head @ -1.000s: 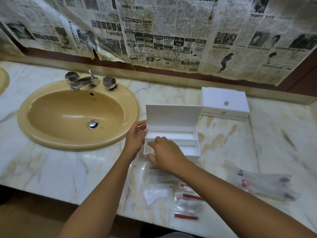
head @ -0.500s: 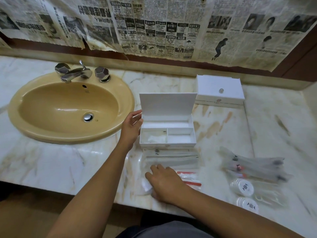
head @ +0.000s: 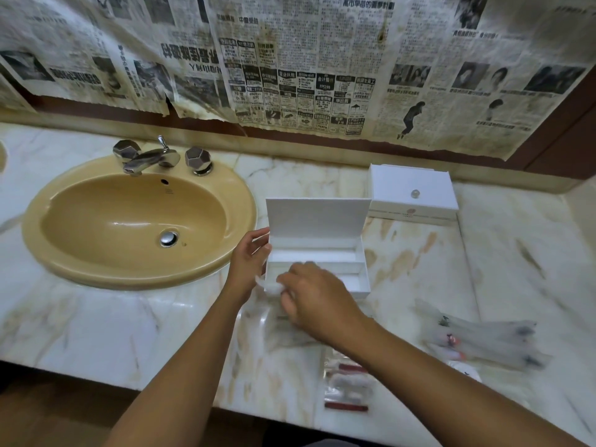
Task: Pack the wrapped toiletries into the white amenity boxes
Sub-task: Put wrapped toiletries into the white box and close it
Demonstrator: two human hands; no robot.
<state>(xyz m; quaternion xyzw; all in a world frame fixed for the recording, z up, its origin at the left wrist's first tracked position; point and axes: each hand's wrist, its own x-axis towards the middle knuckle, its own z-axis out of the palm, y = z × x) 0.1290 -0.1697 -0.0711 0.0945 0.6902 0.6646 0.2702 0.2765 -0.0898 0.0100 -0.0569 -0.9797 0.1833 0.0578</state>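
Note:
An open white amenity box [head: 351, 253] with its lid upright stands on the marble counter, right of the sink. My left hand [head: 250, 259] holds the box's left side. My right hand [head: 317, 296] pinches a small clear wrapped packet with white contents [head: 272, 287] at the box's front left corner, over the left compartment. A second white box [head: 411, 195], closed, sits behind to the right. Clear flat packets [head: 258, 327] lie in front of the box, partly under my right wrist. Red-banded packets [head: 346, 388] lie near the counter's front edge. Wrapped toothbrush-like packets [head: 483, 341] lie at the right.
A beige sink [head: 135, 221] with a chrome tap [head: 151, 158] takes the counter's left half. Old newspaper [head: 306, 66] covers the wall behind. The counter's front edge runs just below the red-banded packets.
My right hand came up from the packets near the counter's front edge to the box's front left corner, now holding a small packet. My left hand stayed on the box.

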